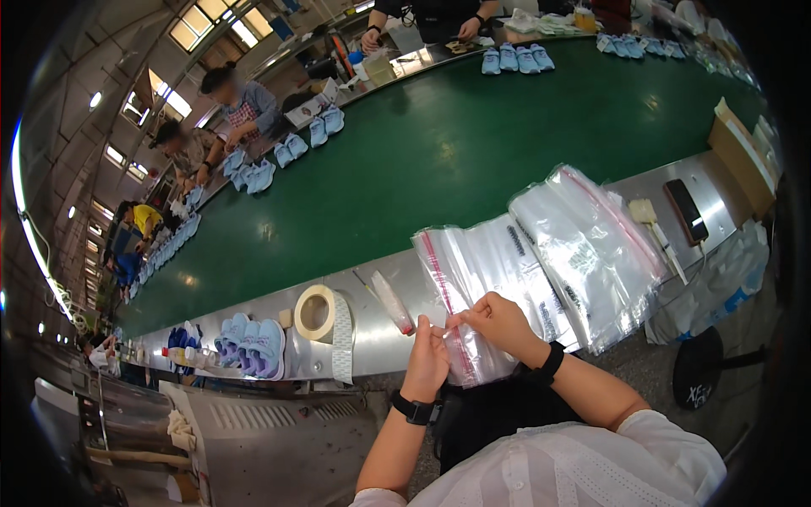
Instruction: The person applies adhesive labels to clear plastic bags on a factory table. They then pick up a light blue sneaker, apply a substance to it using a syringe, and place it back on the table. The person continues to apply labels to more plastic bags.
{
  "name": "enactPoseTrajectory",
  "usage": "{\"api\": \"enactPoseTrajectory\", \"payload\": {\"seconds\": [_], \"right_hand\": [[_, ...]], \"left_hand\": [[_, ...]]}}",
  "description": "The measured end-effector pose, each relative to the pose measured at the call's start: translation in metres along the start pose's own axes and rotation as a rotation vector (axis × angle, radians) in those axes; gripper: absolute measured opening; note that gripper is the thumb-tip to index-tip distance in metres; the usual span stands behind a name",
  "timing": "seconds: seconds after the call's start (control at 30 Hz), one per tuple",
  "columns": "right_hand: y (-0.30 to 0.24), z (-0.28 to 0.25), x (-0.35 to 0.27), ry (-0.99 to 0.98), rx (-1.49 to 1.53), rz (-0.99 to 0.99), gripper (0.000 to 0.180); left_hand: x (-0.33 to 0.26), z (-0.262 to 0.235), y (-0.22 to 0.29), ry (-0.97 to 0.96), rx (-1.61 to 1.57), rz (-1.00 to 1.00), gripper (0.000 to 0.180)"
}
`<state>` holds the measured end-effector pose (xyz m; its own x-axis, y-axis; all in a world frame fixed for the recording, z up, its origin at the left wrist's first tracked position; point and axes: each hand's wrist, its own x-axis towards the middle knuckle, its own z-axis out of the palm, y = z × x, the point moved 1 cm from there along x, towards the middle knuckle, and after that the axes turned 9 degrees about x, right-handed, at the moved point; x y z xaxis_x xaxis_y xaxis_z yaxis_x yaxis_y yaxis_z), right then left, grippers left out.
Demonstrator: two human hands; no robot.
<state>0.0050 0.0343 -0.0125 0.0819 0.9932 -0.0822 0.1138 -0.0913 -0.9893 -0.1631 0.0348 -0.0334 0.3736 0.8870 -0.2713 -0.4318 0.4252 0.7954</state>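
A clear, crinkly plastic bag point(456, 313) with a red zip strip lies over the near steel edge of the green conveyor belt point(439, 152). The left hand point(427, 362) and right hand point(498, 323) both pinch its lower end, fingers closed tight on the thin film. Beside it on the steel edge, more glossy bags point(583, 249) fan out to the right; a roll of pale tape point(317, 313) sits left.

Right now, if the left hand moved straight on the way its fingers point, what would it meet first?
The left hand points up and away, so it would probably meet the clear zip bag it already touches, then the metal ledge; depth is unclear.
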Motion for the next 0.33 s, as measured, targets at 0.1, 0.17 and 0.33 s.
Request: {"api": "enactPoseTrajectory", "payload": {"seconds": [0.1,0.17,0.33], "right_hand": [[0.016,-0.004,0.011,-0.064,0.122,0.084,0.023],[0.016,-0.005,0.012,-0.057,0.140,0.118,0.022],[0.019,-0.002,0.011,-0.044,0.183,0.124,0.018]], "left_hand": [[0.002,0.009,0.001,0.025,0.024,-0.026,0.069],[0.000,0.015,0.003,0.039,0.017,-0.039,0.072],[-0.005,0.017,0.006,0.070,0.021,-0.037,0.075]]}}
